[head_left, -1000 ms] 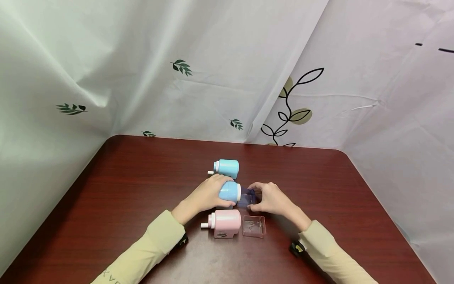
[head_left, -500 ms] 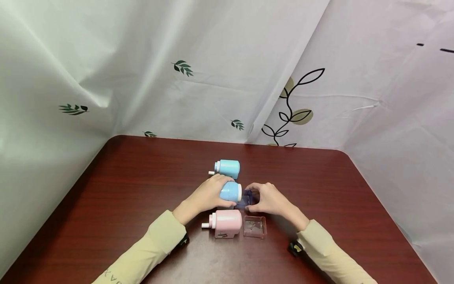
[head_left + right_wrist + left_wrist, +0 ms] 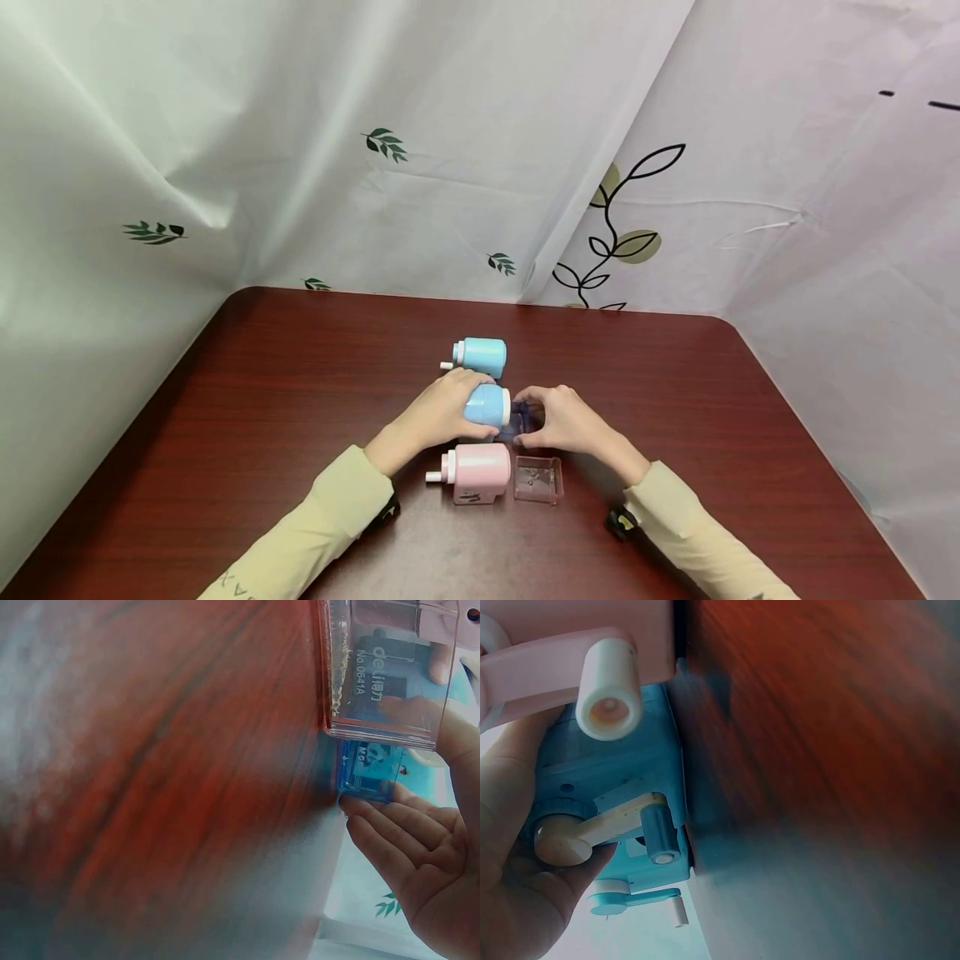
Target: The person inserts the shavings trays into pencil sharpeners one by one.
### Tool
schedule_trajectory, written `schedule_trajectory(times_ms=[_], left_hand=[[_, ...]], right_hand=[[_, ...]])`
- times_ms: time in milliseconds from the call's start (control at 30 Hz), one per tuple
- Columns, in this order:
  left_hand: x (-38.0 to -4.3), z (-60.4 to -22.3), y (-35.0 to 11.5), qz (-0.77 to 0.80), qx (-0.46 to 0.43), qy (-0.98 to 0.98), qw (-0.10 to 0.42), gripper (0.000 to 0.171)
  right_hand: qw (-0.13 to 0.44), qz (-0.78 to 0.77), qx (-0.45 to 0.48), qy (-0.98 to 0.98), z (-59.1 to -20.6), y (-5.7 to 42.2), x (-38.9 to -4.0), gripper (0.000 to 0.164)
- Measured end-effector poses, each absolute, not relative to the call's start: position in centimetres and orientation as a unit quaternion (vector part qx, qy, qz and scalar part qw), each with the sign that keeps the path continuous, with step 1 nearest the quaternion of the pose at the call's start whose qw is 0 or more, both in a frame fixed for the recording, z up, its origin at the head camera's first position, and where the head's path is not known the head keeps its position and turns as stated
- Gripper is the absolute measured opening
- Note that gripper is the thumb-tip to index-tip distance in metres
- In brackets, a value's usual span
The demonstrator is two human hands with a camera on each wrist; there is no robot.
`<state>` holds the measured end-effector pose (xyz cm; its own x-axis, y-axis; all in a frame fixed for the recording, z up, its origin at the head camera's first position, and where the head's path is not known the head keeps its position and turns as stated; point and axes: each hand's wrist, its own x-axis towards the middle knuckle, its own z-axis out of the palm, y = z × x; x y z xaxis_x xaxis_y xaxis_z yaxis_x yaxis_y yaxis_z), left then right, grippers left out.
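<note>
In the head view my left hand (image 3: 441,410) grips the middle blue crank pencil sharpener (image 3: 483,405) from its left side. Its cream crank (image 3: 619,821) shows in the left wrist view. Against the sharpener's right side, my right hand (image 3: 570,422) holds a clear blue shavings drawer (image 3: 512,427) between thumb and fingers. Whether the drawer is partly inside the body is hidden. Nearer me lies a pink crank sharpener (image 3: 480,472), with its clear pink shavings drawer (image 3: 537,481) apart on its right.
A light-blue sharpener (image 3: 483,356) stands just beyond the held one. All rest on a dark red wooden table (image 3: 315,367) with a white patterned curtain (image 3: 420,200) behind. The pink drawer has shavings (image 3: 343,682) inside, close to my right wrist.
My right hand has moved slightly left, bringing the blue drawer closer to the sharpener. My left hand keeps its grip and stays in place.
</note>
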<state>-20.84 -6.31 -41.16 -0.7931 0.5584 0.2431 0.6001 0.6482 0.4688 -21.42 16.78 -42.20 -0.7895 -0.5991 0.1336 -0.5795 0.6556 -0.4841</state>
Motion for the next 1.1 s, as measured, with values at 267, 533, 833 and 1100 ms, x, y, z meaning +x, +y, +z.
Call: schedule_trajectory(times_ms=[267, 533, 833, 1100], left_hand=[[-20.8, -41.1, -6.3, -0.271, -0.317, -0.908, 0.037, 0.066], [-20.7, -41.2, -6.2, -0.267, -0.324, -0.906, 0.045, 0.065], [-20.8, -41.1, -6.3, -0.268, -0.328, -0.905, 0.050, 0.065], [-20.8, -41.2, -6.3, -0.267, -0.325, -0.906, 0.045, 0.066]], right_hand=[[0.016, -0.257, -0.338, 0.905, -42.2, 16.4, -21.5, 0.054], [0.006, -0.243, -0.351, 0.904, -41.9, 15.8, -21.6, 0.053], [0.012, -0.237, -0.354, 0.905, -41.9, 15.5, -21.8, 0.054], [0.015, -0.238, -0.358, 0.903, -41.9, 15.4, -21.8, 0.052]])
